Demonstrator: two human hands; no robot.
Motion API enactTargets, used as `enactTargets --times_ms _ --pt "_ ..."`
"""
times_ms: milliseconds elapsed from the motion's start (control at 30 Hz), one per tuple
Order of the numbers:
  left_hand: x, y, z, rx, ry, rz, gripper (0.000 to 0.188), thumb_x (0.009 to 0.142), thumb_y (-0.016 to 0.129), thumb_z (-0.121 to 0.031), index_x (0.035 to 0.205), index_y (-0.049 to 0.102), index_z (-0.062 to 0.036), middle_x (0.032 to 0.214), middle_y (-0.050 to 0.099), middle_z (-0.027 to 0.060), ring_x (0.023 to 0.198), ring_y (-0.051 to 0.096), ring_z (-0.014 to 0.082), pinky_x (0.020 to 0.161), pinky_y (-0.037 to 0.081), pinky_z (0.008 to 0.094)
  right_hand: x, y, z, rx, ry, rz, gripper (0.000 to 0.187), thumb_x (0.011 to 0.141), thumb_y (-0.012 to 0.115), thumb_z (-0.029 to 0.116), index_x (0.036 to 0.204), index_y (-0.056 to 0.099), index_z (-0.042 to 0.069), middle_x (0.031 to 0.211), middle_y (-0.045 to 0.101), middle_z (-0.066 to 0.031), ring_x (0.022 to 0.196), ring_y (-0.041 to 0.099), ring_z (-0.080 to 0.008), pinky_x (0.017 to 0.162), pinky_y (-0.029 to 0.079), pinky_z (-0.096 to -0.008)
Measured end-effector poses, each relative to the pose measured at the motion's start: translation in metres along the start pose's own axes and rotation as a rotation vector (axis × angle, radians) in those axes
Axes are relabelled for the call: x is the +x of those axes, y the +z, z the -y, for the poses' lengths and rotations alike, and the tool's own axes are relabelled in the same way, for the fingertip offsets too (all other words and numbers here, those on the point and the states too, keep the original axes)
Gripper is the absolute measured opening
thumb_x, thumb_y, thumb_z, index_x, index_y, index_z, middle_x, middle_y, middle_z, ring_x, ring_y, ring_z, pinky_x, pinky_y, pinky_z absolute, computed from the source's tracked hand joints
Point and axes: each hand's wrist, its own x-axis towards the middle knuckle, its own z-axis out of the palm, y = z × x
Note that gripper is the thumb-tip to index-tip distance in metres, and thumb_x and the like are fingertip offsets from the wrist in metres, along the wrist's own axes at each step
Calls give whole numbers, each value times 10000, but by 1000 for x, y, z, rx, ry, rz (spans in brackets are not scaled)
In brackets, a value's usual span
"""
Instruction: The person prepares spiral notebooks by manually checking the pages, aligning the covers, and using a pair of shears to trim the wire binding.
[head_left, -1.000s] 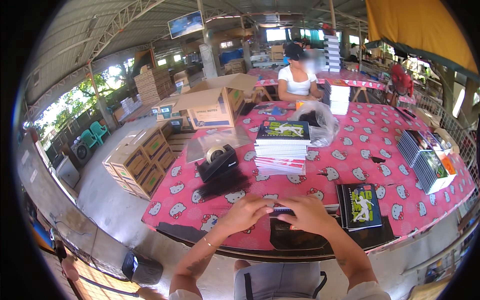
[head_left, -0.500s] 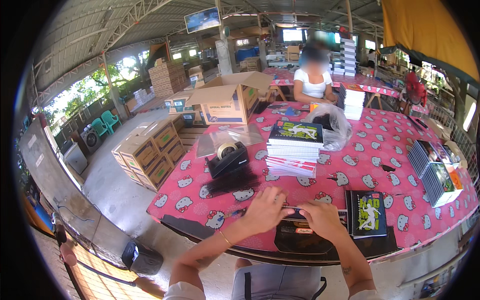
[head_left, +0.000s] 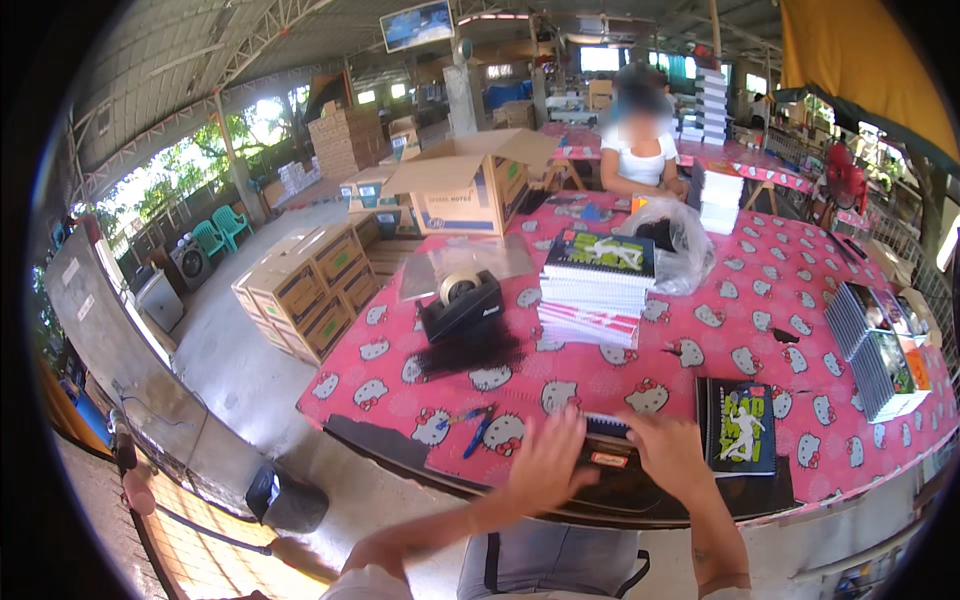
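Pliers (head_left: pixel 478 440) at nine o'clock from coil-edged book (head_left: pixel 606 428). Left hand (head_left: pixel 550 460) at eight, blurred, fingers look spread, grip unclear; weak hold could skew book near six-o'clock edge of table (head_left: pixel 640 365). Right hand (head_left: pixel 665 452) at four, fingers bent, clamping unclear; sideways slip could bump notebook (head_left: pixel 741 428) at three.

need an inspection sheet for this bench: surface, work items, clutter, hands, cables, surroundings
Surface: pink cat-print tablecloth, with a black patch left of centre.
Work items: dark spiral-bound notebook between the hands; dark notebook with white figure to its right; notebook stack beyond.
Clutter: black tape dispenser, blue-handled tool, clear plastic bag.
Hands: left hand blurred, contact unclear; right hand at the spiral-bound notebook's right end.
Cables: nothing seen on the tabletop.
Surroundings: co-worker across the table, open cardboard box, stacked cartons.
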Motion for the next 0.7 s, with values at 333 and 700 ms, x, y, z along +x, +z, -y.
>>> enactTargets --times_ms 333,700 --pt "49 -19 -1 72 9 -139 952 878 663 -540 1519 345 87 1587 335 307 1494 304 453 1190 184 654 1 -3 -12 126 48 104 311 877 703 132 1187 713 155 921 737 -119 785 701 -338 686 542 -450" --pt "34 -10 -16 56 76 8 809 972 560 -456 1516 341 102 1596 314 312 1513 263 449 1203 184 635 4 6 -24 190 49 121 285 904 683 179 1189 695 177 864 726 -126 807 697 -361 696 531 -488"
